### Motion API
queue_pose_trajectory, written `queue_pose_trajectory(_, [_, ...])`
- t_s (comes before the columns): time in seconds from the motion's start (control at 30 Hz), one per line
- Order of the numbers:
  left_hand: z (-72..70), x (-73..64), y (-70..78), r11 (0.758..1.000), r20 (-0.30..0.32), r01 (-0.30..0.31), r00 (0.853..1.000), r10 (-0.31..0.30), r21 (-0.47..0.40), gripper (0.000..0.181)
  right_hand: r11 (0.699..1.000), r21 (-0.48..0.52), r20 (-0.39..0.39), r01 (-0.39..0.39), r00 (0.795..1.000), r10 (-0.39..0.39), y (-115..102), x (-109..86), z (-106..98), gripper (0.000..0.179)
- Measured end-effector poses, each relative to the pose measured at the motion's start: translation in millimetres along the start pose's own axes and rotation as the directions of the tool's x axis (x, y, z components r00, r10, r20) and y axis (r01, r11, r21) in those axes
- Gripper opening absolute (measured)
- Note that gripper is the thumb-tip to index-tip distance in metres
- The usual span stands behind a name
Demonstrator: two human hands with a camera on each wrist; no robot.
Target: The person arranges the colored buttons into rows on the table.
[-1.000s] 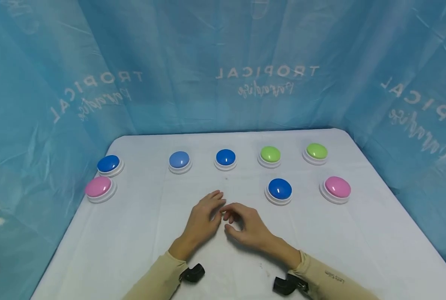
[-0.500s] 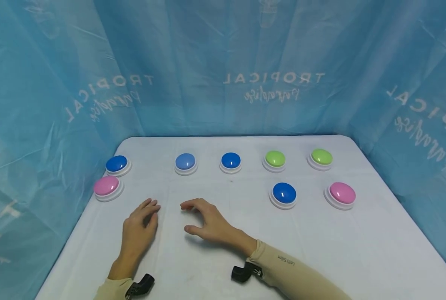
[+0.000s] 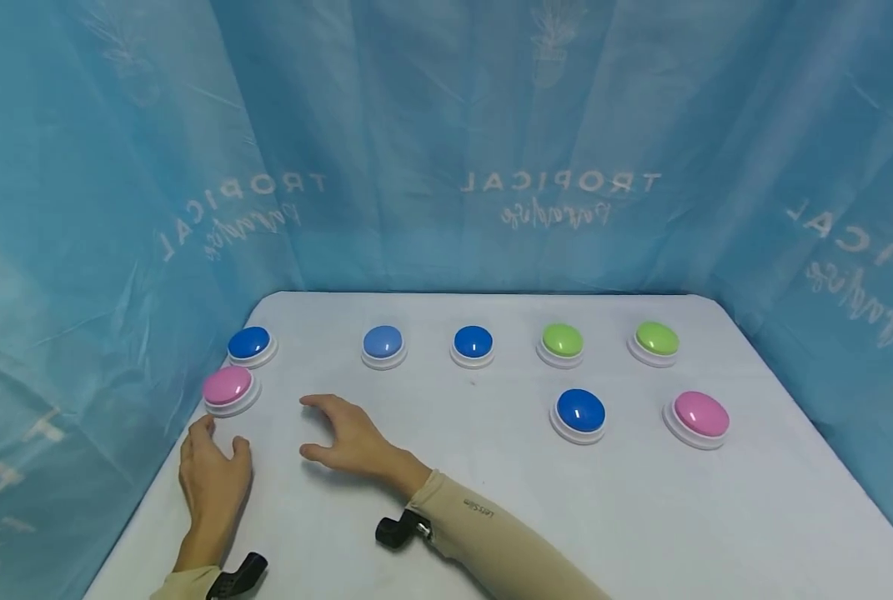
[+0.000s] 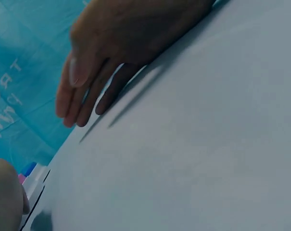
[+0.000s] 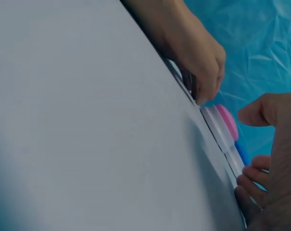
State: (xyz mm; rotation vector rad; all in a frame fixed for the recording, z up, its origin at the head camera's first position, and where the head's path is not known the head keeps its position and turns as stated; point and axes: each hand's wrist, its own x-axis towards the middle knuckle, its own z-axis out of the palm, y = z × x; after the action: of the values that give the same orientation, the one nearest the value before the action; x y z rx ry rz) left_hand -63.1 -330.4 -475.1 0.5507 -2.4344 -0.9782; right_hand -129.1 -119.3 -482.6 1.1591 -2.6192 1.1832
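At the table's left edge, a pink push button (image 3: 227, 386) on a round white base stands just in front of a dark blue push button (image 3: 248, 342). My left hand (image 3: 213, 479) is right below the pink button, its fingertips close to the base; whether they touch it I cannot tell. Its fingers are relaxed, and nothing is held. To the right of it my right hand (image 3: 352, 437) hovers low over the table, thumb and fingers spread apart around nothing. In the right wrist view the pink button (image 5: 227, 122) shows between both hands.
Along the back stand a light blue button (image 3: 382, 342), a dark blue button (image 3: 473, 342) and two green buttons (image 3: 563, 341). Nearer on the right are another blue button (image 3: 580, 411) and a second pink button (image 3: 702, 414). Blue curtains (image 3: 446, 125) surround the white table (image 3: 566, 517).
Both hands have moved left from the table's middle, the left one up to the pink button. They have drawn apart from each other. The buttons keep their places; the head view has shifted slightly.
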Motion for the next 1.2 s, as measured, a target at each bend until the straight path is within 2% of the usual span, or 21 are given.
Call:
queue_pose_trajectory(0.1, [0.5, 11.5, -2.9, 0.999, -0.009, 0.038, 0.999, -0.038, 0.010, 0.057, 0.999, -0.046, 0.021, -0.010, 1.000, 0.011, -5, 17.0, 14, 0.076])
queue_pose_trajectory(0.23, [3.9, 32.0, -7.2, 0.999, -0.030, 0.041, 0.999, -0.040, 0.009, 0.056, 0.996, -0.093, 0.037, -0.003, 0.999, 0.006, -9, 36.9, 28, 0.084])
queue_pose_trajectory(0.37, [8.6, 49.4, -11.2, 0.998, -0.060, 0.052, 0.997, -0.054, -0.033, 0.054, 0.988, -0.153, 0.061, -0.007, 0.998, 0.016, -11, 52.9, 39, 0.090])
queue_pose_trajectory(0.5, [9.3, 56.7, -12.3, 0.989, -0.054, 0.107, 0.992, -0.113, -0.100, 0.057, 0.968, -0.251, 0.107, 0.006, 0.994, 0.021, -13, 65.6, 47, 0.094])
queue_pose_trajectory(0.6, [8.6, 54.1, -10.0, 0.983, -0.065, 0.117, 0.990, -0.127, -0.142, 0.059, 0.954, -0.299, 0.133, 0.021, 0.991, 0.019, -14, 69.8, 49, 0.095])
queue_pose_trajectory(0.7, [6.5, 48.2, -8.9, 0.983, -0.087, 0.103, 0.989, -0.117, -0.150, 0.059, 0.960, -0.279, 0.131, 0.029, 0.991, 0.008, -15, 69.2, 49, 0.094])
queue_pose_trajectory(0.87, [8.0, 33.4, -7.1, 0.987, -0.062, 0.098, 0.992, -0.106, -0.124, 0.056, 0.976, -0.217, 0.101, 0.034, 0.995, -0.012, -13, 50.7, 45, 0.093])
queue_pose_trajectory(0.93, [9.2, 27.9, -4.8, 0.990, -0.052, 0.070, 0.996, -0.077, -0.124, 0.054, 0.977, -0.213, 0.095, 0.031, 0.995, -0.011, -12, 40.9, 42, 0.093])
queue_pose_trajectory(1.07, [12.1, 18.3, 2.6, 0.991, -0.037, -0.030, 0.999, 0.025, -0.133, 0.051, 0.978, -0.208, 0.079, 0.025, 0.997, -0.009, -12, 19.7, 32, 0.095])
queue_pose_trajectory(1.2, [19.2, 8.6, 12.0, 0.984, 0.045, -0.087, 0.994, 0.095, -0.153, 0.053, 0.985, -0.174, 0.033, 0.013, 0.999, -0.008, -7, -6.0, 15, 0.094])
